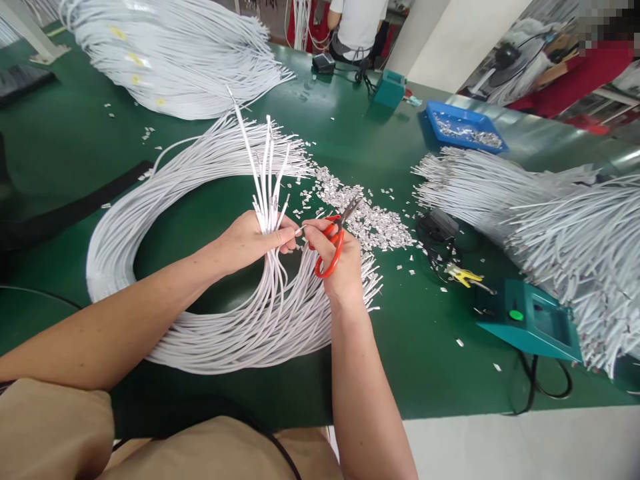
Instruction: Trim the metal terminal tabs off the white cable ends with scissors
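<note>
My left hand (267, 240) is closed around a bunch of white cables (270, 190), whose ends stick up above the fist. Red-handled scissors (336, 248) hang in my right hand (343, 263), the blades pointing away to the upper right. The right thumb and forefinger also pinch the tip of one cable beside the left thumb. Below both hands lies a large coil of white cables (215, 340), curving round to the left and back. Small silvery-white scraps (370, 217) are heaped just beyond the right hand.
A bigger cable bundle (170, 53) lies at the back left, another cable pile (575, 227) at the right. A blue tray (465, 127) holds scraps. Nearby are a teal device (530, 317) and yellow-handled pliers (465, 275). People (357, 30) work beyond the green table (430, 373).
</note>
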Motion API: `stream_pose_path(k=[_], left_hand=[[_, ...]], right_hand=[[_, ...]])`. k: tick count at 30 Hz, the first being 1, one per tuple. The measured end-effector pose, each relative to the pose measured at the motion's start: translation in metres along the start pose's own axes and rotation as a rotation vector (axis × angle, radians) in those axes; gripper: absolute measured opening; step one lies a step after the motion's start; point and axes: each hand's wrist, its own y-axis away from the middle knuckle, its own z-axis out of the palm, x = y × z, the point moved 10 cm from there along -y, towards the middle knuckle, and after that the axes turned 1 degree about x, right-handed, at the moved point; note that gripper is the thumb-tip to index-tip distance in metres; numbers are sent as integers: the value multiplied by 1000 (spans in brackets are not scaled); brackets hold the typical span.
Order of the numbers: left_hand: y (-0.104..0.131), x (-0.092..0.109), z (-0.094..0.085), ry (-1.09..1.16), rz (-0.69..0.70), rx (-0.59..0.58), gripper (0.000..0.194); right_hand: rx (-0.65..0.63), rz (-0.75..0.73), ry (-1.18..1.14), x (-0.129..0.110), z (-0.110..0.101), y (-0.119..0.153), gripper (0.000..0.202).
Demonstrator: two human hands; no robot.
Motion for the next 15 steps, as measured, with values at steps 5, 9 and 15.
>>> stream_pose_path(k=[5,9,15], left_hand=[[-1,-1,4,48,23,-52,17],[-2,-2,6,69,28,-74,16],[-1,-4,1,12,-14,2,22]], right_hand=[[-41,-78,35,-8,1,1,9],[-43,-108,100,-11,2,1,8],[68,-47,65,-11,-1,4,6]])
